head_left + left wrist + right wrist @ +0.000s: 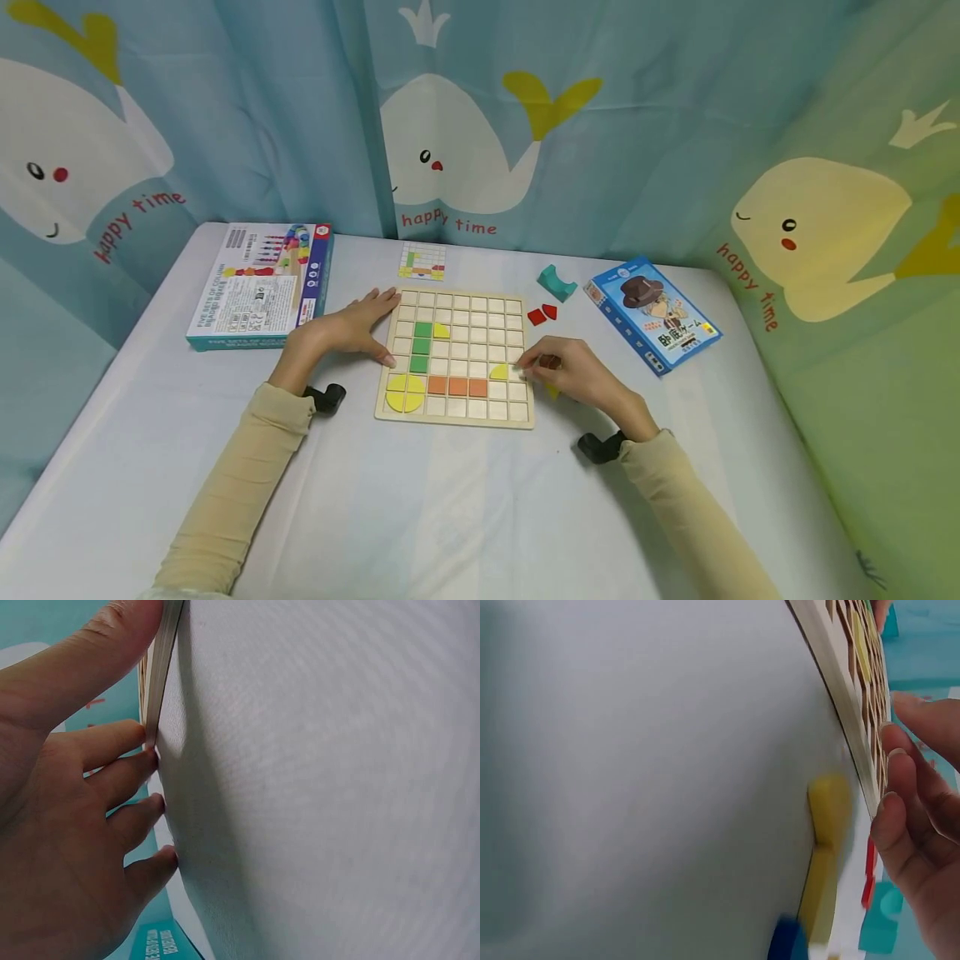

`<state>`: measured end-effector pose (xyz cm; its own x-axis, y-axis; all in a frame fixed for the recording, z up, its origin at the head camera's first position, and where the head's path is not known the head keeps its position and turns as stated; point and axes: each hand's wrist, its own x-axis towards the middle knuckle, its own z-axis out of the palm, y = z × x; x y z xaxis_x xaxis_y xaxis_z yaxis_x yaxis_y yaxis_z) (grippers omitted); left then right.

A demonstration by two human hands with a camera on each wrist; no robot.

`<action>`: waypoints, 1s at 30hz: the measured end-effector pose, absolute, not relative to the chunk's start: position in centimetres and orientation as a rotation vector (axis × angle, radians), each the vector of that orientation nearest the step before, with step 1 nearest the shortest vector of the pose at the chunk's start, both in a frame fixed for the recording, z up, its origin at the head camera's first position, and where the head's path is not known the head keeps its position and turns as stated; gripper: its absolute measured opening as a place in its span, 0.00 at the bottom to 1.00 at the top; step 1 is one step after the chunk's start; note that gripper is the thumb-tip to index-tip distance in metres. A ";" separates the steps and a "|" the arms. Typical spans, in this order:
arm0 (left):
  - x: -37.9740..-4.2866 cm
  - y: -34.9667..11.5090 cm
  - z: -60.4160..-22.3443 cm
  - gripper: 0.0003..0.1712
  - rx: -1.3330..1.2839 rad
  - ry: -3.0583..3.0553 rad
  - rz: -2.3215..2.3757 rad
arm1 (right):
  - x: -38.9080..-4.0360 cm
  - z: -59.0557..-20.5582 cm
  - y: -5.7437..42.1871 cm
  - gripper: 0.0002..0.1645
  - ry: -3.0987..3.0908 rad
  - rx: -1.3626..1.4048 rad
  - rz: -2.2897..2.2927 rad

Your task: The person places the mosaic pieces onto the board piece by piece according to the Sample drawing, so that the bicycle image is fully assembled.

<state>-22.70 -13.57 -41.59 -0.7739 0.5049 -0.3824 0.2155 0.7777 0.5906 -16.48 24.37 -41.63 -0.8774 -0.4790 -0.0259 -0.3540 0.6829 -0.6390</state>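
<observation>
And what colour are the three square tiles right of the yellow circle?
Orange; the square tiles show best in the head view.

On my head feed, my left hand (347, 327) at nine o'clock, fingers extended, thumb spread apart, my right hand (573, 368) at four o'clock, fingers loosely bent, thumb near index fingertip, forearms (240, 483) slanting inward
</observation>
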 end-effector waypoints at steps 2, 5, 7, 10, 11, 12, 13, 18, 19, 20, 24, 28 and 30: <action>-22.8 -13.6 -41.7 0.65 0.541 2.430 0.724 | -16.8 -41.8 23.8 0.08 2.679 -0.703 -0.964; -22.8 -13.6 -41.8 0.65 0.548 2.427 0.721 | -17.1 -42.0 22.9 0.10 2.644 -0.744 -0.952; -22.8 -13.5 -41.7 0.65 0.546 2.426 0.717 | -17.3 -42.0 22.5 0.12 2.627 -0.775 -0.947; -22.8 -13.4 -41.6 0.65 0.534 2.426 0.710 | -17.5 -41.9 22.0 0.13 2.609 -0.803 -0.935; -22.8 -13.4 -41.5 0.65 0.530 2.427 0.709 | -17.6 -41.9 21.9 0.13 2.609 -0.805 -0.924; -22.8 -13.4 -41.5 0.65 0.527 2.427 0.706 | -17.7 -41.9 21.8 0.13 2.610 -0.805 -0.914; -22.8 -13.4 -41.5 0.65 0.527 2.427 0.704 | -17.7 -41.8 21.7 0.13 2.611 -0.803 -0.907; -22.9 -13.4 -41.5 0.65 0.537 2.429 0.698 | -17.7 -41.7 21.4 0.10 2.612 -0.749 -0.914; -22.9 -13.4 -41.5 0.65 0.537 2.428 0.700 | -17.6 -41.7 21.4 0.10 2.610 -0.733 -0.923; -22.9 -13.4 -41.5 0.65 0.535 2.427 0.702 | -17.6 -41.6 21.4 0.09 2.608 -0.718 -0.931; -22.9 -13.4 -41.5 0.66 0.522 2.427 0.708 | -17.4 -41.5 21.7 0.05 2.606 -0.663 -0.963; -22.8 -13.5 -41.5 0.66 0.522 2.427 0.713 | -17.2 -41.2 22.9 0.05 2.622 -0.589 -1.002; -22.8 -13.6 -41.6 0.66 0.527 2.427 0.709 | -17.0 -41.1 23.8 0.05 2.631 -0.549 -1.015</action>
